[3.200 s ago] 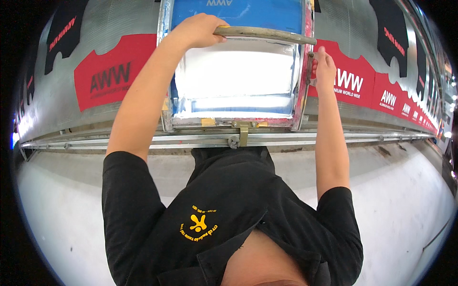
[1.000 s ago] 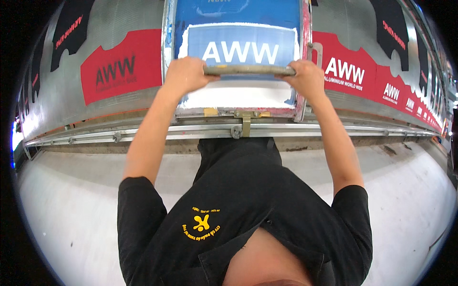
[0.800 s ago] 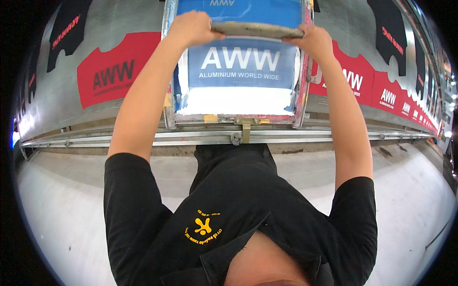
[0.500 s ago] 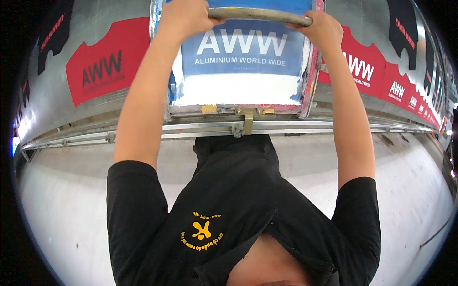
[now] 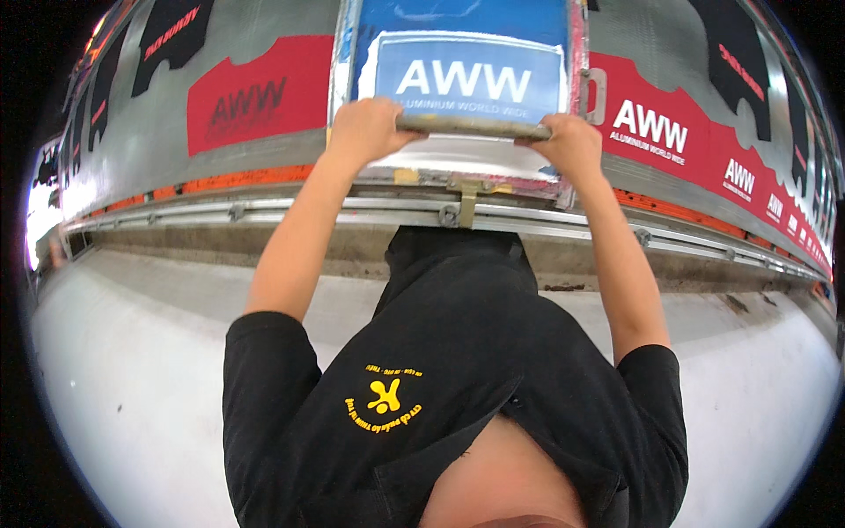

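Observation:
A squeegee [image 5: 471,126] lies crosswise over a blue printing screen [image 5: 422,18], straight in front of me. My left hand [image 5: 368,132] is closed round its left end, thumb pointing inward along the bar. The other end is gripped by my right hand [image 5: 570,148]. White ink [image 5: 449,157] shows on the screen on the near side of the bar. Pale block letters show through the mesh beyond it. A worn, ink-stained frame [image 5: 345,53] surrounds the screen. The squeegee's lower edge is hidden.
Red cut fabric pieces [image 5: 255,110] lie on the long grey table both sides of the screen; those on the right bear white print [image 5: 650,128]. Black cut pieces [image 5: 172,40] lie farther back. Along the near edge runs a metal rail [image 5: 352,214], with a brass-coloured bracket [image 5: 468,207] at the frame.
Both hands have drawn the squeegee toward me, from the screen's far part over the lettering to its near part. Less white ink shows in front of it. My view has shifted slightly.

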Demonstrator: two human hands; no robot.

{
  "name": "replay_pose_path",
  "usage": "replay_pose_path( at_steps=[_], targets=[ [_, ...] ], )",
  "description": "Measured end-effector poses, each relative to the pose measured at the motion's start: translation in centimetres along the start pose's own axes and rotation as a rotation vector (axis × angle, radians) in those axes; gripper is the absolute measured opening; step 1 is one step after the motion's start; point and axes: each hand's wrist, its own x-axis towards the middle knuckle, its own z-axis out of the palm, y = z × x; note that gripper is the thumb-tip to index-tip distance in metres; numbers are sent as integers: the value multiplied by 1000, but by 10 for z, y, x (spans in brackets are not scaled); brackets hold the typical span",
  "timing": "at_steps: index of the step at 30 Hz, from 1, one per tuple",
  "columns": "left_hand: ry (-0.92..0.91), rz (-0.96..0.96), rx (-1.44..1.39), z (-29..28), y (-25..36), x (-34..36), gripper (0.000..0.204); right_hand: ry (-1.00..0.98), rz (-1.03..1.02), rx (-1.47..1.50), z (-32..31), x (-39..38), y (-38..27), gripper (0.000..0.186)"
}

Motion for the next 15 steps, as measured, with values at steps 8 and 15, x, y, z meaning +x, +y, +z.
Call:
replay_pose_path(
  at_steps=[8,15],
  targets=[
    [-253,-24,-62,53,-42,28,97,-475,73,-20,24,47,-5,109],
    [-404,63,-130,-3,-60,93,90,-415,186,302,22,91,41,79]
  ],
)
